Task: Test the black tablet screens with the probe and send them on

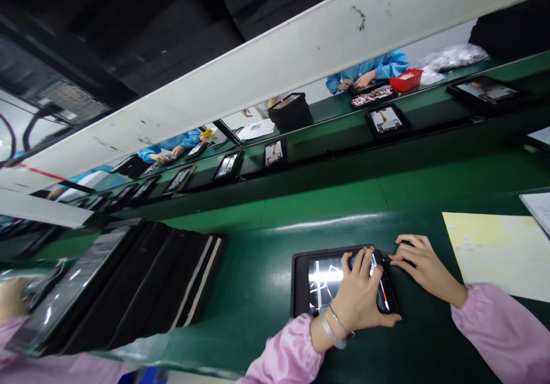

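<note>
Across a dark device with a lit screen [385, 292], my left hand [358, 292] is spread, its thumb at the lower right corner and its fingers over the upper side, gripping it. The device sits at the right end of a black tray [299, 283]. A bright, glossy panel [323, 275] lies in the tray, partly covered by my left hand. Just right of the device, my right hand [423, 263] is closed in a pinch on a small dark plug [386, 259] at the device's edge. The plug is mostly hidden by my fingertips.
Left of the tray stands a row of black trays [150, 281], with another person's pink sleeve and hand [12, 298] beyond. Yellow and white paper [494, 252] lies at right. Behind, a green conveyor [326, 137] carries several trays; co-workers in blue [365, 74] sit across it.
</note>
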`<state>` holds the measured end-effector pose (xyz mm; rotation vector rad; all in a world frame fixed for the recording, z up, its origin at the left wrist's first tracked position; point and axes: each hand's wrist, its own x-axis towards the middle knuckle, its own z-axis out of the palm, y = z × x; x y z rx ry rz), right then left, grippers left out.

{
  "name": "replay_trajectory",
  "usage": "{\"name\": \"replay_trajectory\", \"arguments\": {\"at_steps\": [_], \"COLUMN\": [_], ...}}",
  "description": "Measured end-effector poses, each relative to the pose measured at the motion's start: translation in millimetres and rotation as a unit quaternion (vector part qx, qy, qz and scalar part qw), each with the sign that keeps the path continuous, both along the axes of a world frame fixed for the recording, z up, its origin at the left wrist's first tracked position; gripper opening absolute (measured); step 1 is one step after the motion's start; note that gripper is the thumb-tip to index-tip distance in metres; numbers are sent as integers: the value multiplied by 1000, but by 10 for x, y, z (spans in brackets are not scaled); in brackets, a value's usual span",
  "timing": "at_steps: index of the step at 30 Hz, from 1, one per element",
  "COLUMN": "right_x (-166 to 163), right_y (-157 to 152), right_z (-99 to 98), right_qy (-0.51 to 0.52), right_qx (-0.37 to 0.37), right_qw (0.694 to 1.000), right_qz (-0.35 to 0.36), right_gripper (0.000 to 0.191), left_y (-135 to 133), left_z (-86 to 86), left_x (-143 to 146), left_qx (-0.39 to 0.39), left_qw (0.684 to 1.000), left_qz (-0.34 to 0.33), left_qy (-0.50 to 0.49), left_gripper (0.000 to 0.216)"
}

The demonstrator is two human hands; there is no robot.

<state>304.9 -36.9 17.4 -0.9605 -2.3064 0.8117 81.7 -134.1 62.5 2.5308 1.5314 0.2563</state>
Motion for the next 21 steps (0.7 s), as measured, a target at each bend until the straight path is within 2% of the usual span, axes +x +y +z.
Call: {"name": "replay_trajectory", "arguments": {"at_steps": [12,18,21], "right_x": [177,298,581], "right_y": [4,66,71], "right_z": [22,-134,-285], "right_qy": [-56,-55,-27], "right_qx": [48,50,48], "right_qw": [996,996,998], "right_qz": [52,39,-22], "right_gripper": [23,32,40], "left_y": [-8,-13,-35], "left_z": [23,29,25], "left_x": [27,21,-6], "left_qx": [10,27,32], "left_qw": [1000,999,999], "left_qz": [-12,-26,-21], "left_qy": [20,31,37], "left_gripper": [95,90,90]}}
